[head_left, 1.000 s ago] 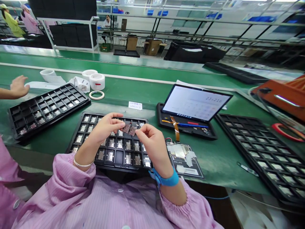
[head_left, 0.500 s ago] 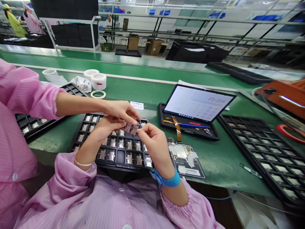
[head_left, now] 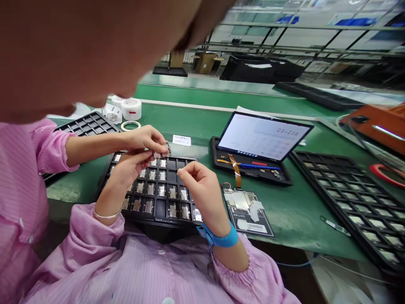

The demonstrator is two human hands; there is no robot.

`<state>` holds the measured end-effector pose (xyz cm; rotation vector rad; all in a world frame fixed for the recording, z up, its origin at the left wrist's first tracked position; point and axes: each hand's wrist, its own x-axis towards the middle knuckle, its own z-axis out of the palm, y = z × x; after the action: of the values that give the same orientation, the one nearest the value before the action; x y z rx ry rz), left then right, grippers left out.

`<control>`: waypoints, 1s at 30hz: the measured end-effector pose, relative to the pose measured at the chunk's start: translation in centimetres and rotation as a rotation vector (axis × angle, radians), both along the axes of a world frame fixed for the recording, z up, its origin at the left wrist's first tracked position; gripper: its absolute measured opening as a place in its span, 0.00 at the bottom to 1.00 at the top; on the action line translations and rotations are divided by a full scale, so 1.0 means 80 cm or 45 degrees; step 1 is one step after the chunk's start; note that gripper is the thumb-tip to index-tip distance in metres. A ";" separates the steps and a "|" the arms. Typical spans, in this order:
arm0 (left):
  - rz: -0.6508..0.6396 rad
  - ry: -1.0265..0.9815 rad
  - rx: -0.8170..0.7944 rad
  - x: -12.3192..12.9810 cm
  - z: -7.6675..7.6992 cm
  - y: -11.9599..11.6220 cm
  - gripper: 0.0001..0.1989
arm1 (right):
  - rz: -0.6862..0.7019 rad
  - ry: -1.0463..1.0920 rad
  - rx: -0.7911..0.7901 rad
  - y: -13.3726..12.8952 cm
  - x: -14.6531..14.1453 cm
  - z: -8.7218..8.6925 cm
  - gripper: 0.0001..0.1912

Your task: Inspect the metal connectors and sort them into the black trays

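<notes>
Small circuit boards [head_left: 162,153], tilted and partly covered by fingers, are held above a black compartment tray [head_left: 160,209]. My left hand [head_left: 128,171] is closed on their near left edge, its fingertips partly hidden. A co-worker's hand [head_left: 144,138] pinches the same boards from behind. My right hand [head_left: 204,190] hovers over the tray's right side, thumb and forefinger pressed together, with nothing visible between them and apart from the boards. Metal-topped modules [head_left: 161,191] fill many of the tray's compartments.
Right of the tray lie an opened device's circuit board [head_left: 247,209] and a tablet [head_left: 264,135] leaning on a black case. Another filled tray [head_left: 351,198] stands far right. Tape rolls [head_left: 131,109] and a tray [head_left: 91,123] are left. The co-worker's head [head_left: 79,50] blocks the upper left.
The boards have moved left and up, away from my right hand, and are turned more edge-on. The co-worker's head has come into view, leaning over from the left.
</notes>
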<state>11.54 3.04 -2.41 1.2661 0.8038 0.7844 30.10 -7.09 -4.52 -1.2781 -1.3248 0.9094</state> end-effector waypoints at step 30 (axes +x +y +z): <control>0.941 0.733 0.461 -0.066 -0.097 -0.192 0.14 | 0.096 -0.777 0.495 -0.056 0.020 -0.088 0.12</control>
<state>6.29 -12.32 -10.20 1.5576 1.7111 1.2069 31.68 -11.59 -11.60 -1.2409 -1.9226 0.2754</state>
